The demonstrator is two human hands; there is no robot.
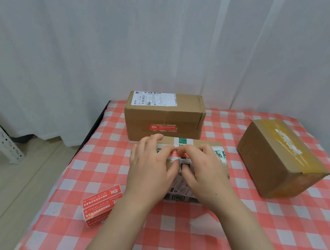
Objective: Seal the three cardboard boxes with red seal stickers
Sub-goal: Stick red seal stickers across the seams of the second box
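Centre frame: left hand (150, 165) and right hand (206, 172), fingers flat, gripping nothing, pressing red sticker (174, 152) onto middle box (209, 144). Rear box (160, 118) already stickered. Next, likely: fresh sticker from sticker stack (101, 206), lower left, for right box (277, 160).

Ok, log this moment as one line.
left hand and right hand press red seal sticker onto middle green-taped cardboard box | rear cardboard box: stickered | right yellow-taped cardboard box: no sticker visible
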